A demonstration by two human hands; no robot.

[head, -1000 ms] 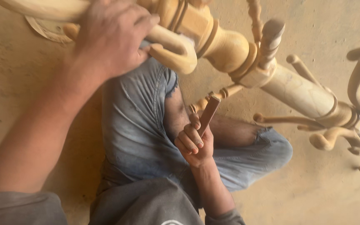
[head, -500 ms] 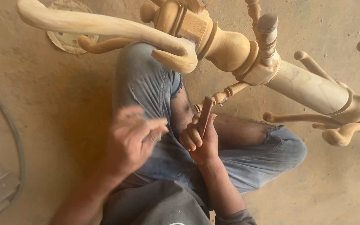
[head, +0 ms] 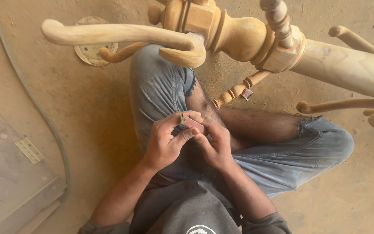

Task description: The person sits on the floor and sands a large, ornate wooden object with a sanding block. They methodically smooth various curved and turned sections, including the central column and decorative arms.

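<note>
I sit cross-legged on a dusty floor in torn blue jeans. My left hand (head: 167,141) and my right hand (head: 213,145) meet over my lap and together pinch a small reddish-brown piece, likely folded sandpaper (head: 193,124). A thin green edge shows at its left tip. Above my knees lies a large turned pale-wood post (head: 247,37) with curved arms (head: 117,34) and thin spindles (head: 236,91). Neither hand touches the wood.
A round sanding disc (head: 92,51) lies on the floor beyond the curved arm. A grey board with a brass hinge (head: 29,150) sits at the left. A thin cable (head: 44,117) runs along the floor beside it. More curved wooden hooks (head: 351,104) stick out at right.
My left hand let go of the wooden post's curved arm, came down to my lap and joined my right hand on the small reddish piece. The view shifted slightly.
</note>
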